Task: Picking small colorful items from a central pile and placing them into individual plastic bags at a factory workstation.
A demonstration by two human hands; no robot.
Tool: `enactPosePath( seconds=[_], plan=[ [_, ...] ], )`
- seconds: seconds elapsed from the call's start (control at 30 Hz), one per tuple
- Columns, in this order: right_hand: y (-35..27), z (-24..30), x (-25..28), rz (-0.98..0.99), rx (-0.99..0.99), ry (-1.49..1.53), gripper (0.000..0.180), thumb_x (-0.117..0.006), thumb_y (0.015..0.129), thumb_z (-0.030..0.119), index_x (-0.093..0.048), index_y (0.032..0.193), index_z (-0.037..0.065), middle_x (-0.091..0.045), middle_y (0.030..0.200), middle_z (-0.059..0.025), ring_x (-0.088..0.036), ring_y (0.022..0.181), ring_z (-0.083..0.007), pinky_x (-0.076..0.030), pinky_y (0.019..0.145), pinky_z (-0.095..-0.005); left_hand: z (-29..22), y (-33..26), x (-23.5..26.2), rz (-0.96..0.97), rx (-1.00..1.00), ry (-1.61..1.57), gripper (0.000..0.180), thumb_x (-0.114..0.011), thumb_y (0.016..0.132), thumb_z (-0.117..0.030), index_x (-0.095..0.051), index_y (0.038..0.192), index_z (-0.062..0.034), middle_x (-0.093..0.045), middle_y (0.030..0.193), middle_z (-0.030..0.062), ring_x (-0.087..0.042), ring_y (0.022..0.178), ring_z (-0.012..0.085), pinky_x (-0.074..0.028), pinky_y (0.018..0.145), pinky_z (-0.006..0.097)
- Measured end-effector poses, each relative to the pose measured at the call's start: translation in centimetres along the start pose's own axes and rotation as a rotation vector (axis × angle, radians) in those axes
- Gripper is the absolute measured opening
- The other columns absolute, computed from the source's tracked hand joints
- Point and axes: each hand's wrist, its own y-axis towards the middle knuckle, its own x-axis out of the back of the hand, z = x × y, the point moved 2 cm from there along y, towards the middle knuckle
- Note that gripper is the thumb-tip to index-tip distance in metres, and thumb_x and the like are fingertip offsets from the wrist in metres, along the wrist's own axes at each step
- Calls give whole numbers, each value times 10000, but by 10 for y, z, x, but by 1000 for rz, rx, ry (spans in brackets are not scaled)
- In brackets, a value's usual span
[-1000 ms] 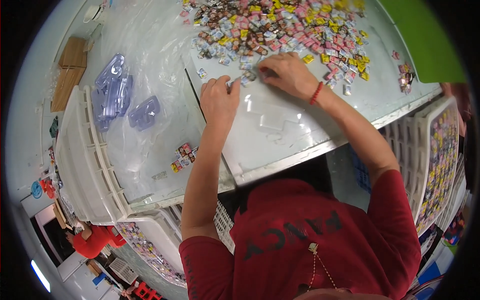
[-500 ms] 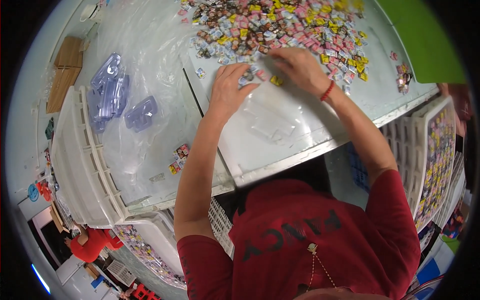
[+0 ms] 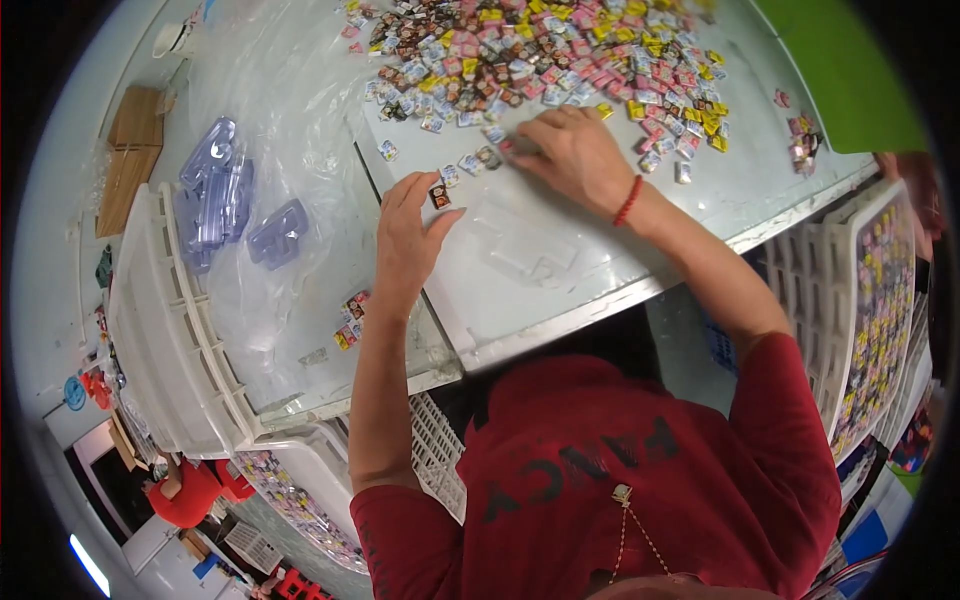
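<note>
On the pale counter [image 3: 495, 312], I see my left hand [image 3: 405, 235] spread, a small dark piece [image 3: 440, 197] in the gap near its fingertips. My right hand [image 3: 580, 155] curls near the colourful pile [image 3: 540, 65]; I cannot tell whether it pinches anything. Between both forearms lies a clear plastic tray [image 3: 525, 246].

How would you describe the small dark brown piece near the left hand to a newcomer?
On the pale table, find the multicoloured pile of small pieces. Nearer is the bare left hand, thumb and fingers apart. Between them lies the squarish dark brown piece, darker than its pale bluish neighbour.
</note>
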Motion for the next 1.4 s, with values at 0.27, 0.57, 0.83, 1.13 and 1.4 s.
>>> enactPosePath(
  seconds=[0.27,0.57,0.83,1.13,1.4],
  plan=[
    [14,15,-26,80,-36,-34,177,-647,816,163,-650,972,78,-663,874,-104,-621,860,-291,-447,798,-398,-6,11,-8,89,138,-132,477,-762,739,-132,-606,1187,-87,-625,1129,97,-606,899,212,-494,804,319],
    [33,-11,-18,120,206,43,225,-637,828,176,-665,1047,129,-638,1000,-85,-601,981,-279,-436,858,-390,1,24,-7,87,-66,-30,501,-761,723,-116,-588,1188,-43,-602,1145,137,-521,1083,303,-439,925,379],
    [45,-29,-21,60,151,-20,298,-662,825,206,-631,1114,141,-628,1044,-106,-594,1011,-272,-446,849,-385,1,29,-16,215,59,-171,453,-738,763,-131,-596,1187,-56,-621,1099,124,-535,1015,275,-473,858,355],
    [-17,-8,15,137,-84,129,367,-703,805,201,-606,1132,67,-616,1043,-135,-626,884,-320,-525,745,-382,0,22,-6,110,-54,-90,479,-747,758,-113,-576,1200,-49,-599,1098,113,-545,1041,276,-468,877,357],
    [-23,-7,1,31,-95,3,258,-701,781,163,-637,1012,66,-631,966,-116,-617,875,-315,-517,738,-393,6,5,-4,57,-2,6,426,-719,790,-115,-600,1197,-67,-630,1089,115,-593,1023,263,-488,869,338]
  ],
)
